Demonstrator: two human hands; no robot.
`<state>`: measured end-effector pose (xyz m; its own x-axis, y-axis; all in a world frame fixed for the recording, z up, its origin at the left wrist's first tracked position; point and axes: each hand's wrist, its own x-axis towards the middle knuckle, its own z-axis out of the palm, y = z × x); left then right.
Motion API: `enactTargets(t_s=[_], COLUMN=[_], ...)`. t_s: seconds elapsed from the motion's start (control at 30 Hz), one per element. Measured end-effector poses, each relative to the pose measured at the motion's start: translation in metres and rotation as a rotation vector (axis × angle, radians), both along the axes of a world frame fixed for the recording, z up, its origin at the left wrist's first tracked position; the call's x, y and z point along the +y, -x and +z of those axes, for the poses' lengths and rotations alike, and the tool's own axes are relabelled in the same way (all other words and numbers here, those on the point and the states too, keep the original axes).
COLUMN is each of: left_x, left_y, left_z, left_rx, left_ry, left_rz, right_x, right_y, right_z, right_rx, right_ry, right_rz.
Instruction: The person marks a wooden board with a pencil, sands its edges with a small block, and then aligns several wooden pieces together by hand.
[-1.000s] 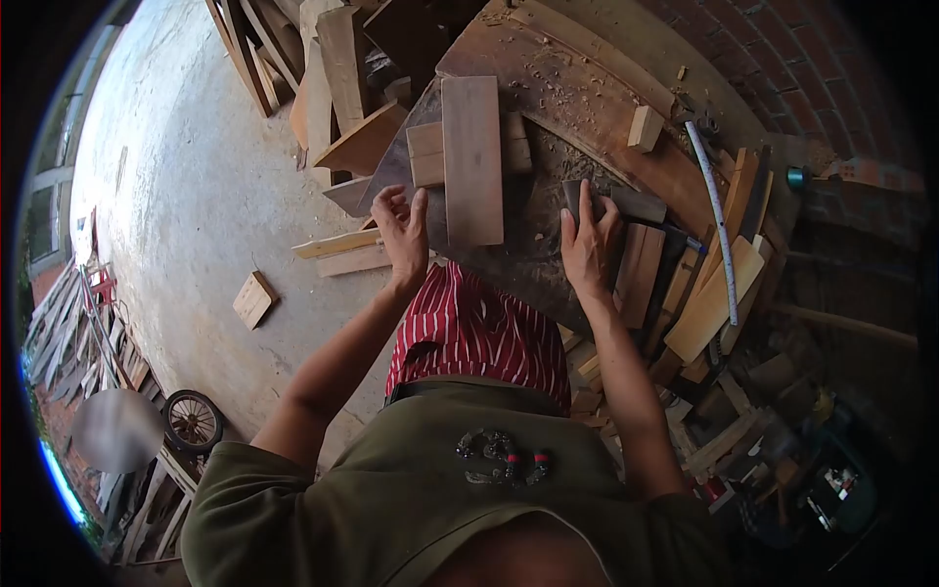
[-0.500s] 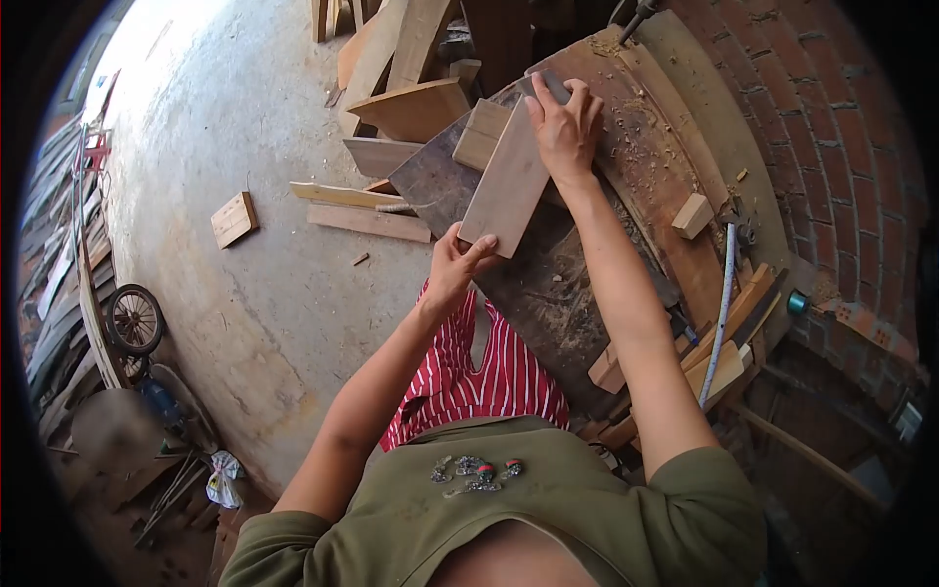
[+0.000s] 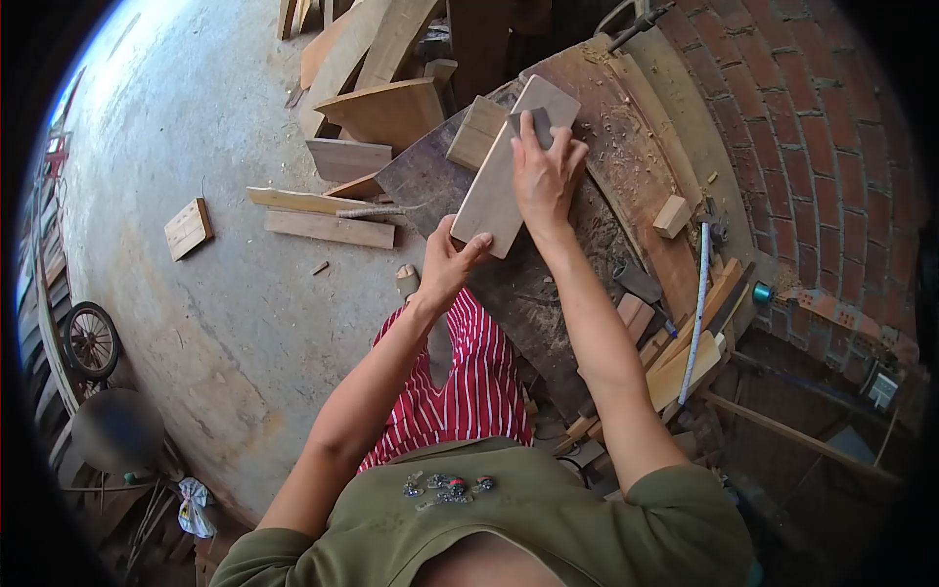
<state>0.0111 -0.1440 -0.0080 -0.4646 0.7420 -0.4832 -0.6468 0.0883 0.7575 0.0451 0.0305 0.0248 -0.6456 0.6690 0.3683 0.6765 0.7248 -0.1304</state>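
Observation:
A long pale wooden board (image 3: 499,181) slants over the dark workbench top. My left hand (image 3: 453,260) grips its lower end, with the thumb on the upper face. On the board's upper part my right hand (image 3: 546,176) presses a small dark grey piece (image 3: 530,125), perhaps a sanding pad, under its fingers. A shorter wooden block (image 3: 476,133) lies on the bench just left of the board, partly behind it.
Wood shavings litter the brown plank (image 3: 636,127) on the right. A small block (image 3: 672,216) sits there, near a pale hose (image 3: 695,313). Offcuts (image 3: 381,117) lean beyond the bench. Another block (image 3: 188,229) lies on the floor at left.
My right hand has moved down from the board's far end onto its upper face, with the grey piece. The left hand keeps its hold. The whole view has shifted a little.

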Motion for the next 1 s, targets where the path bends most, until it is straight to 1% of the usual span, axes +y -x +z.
enactTargets(t_s=[0.03,0.1,0.17,0.2,0.23,0.27,0.3,0.33,0.37,0.4,0.43,0.5,0.57,0.6,0.63,0.7,0.73,0.77,0.83,0.9,0.93,0.97,1.0], left_x=[0.002,-0.004,-0.006,-0.005,-0.003,-0.002,-0.002,-0.003,-0.004,-0.001,-0.003,-0.009,-0.005,-0.004,-0.007,-0.009,-0.008,-0.004,-0.007,-0.010,-0.013,-0.009,-0.008], left_y=[0.002,0.000,-0.001,-0.001,0.000,0.000,0.004,0.006,0.009,0.013,0.013,0.008,0.011,0.012,0.017,0.031,0.035,0.037,0.032,0.027,0.027,0.030,0.030], left_z=[-0.003,-0.008,-0.007,-0.001,0.005,0.007,0.005,-0.001,-0.003,-0.003,-0.002,-0.003,0.001,0.003,0.004,0.005,0.005,0.005,0.007,0.008,0.010,0.011,0.013], left_rx=[0.000,0.078,0.075,0.064,0.053,0.040,0.043,0.033,0.024,0.032,0.073,0.101,0.000,0.015,0.014,0.013,0.005,0.010,0.017,0.006,-0.001,0.005,0.010], left_ry=[-0.014,0.036,0.036,0.020,0.000,-0.017,-0.026,-0.009,0.012,0.002,0.023,0.056,-0.012,-0.011,-0.012,0.017,-0.006,-0.018,0.012,0.009,0.016,0.012,0.011], left_rz=[0.007,-0.059,-0.060,-0.036,-0.010,-0.002,-0.010,-0.040,-0.070,-0.067,-0.090,-0.122,-0.025,-0.034,-0.037,-0.103,-0.129,-0.120,-0.113,-0.092,-0.099,-0.097,-0.093], right_x=[-0.037,-0.063,-0.024,0.009,0.027,0.039,0.044,0.022,-0.014,-0.052,-0.072,-0.044,0.016,0.039,0.042,0.042,0.011,-0.023,-0.061,-0.018,0.020,0.056,0.065], right_y=[-0.018,-0.046,-0.029,-0.008,0.007,0.017,0.025,0.018,0.003,-0.014,-0.027,-0.023,0.011,0.024,0.025,0.028,0.016,0.000,-0.028,-0.019,-0.007,0.005,0.012], right_z=[-0.006,0.002,0.009,0.005,0.002,0.000,0.002,-0.001,0.002,0.001,0.001,0.006,0.000,-0.003,-0.005,-0.008,-0.006,-0.006,-0.002,-0.004,-0.007,-0.006,-0.005], right_rx=[-0.013,-0.056,-0.091,-0.045,-0.048,-0.063,-0.072,-0.030,-0.060,-0.017,-0.041,-0.055,-0.042,-0.036,-0.036,-0.001,0.010,0.008,-0.006,0.005,0.037,0.031,0.028], right_ry=[0.030,0.092,0.004,-0.002,-0.006,-0.022,-0.043,-0.025,0.054,0.040,0.069,0.067,-0.007,-0.041,-0.042,-0.049,-0.015,0.035,0.142,0.065,0.012,0.030,0.035], right_rz=[0.061,0.233,0.261,0.181,0.183,0.075,-0.037,-0.053,-0.002,0.125,0.209,0.298,0.157,0.078,0.075,-0.080,-0.073,0.003,0.220,0.206,0.087,-0.039,-0.082])
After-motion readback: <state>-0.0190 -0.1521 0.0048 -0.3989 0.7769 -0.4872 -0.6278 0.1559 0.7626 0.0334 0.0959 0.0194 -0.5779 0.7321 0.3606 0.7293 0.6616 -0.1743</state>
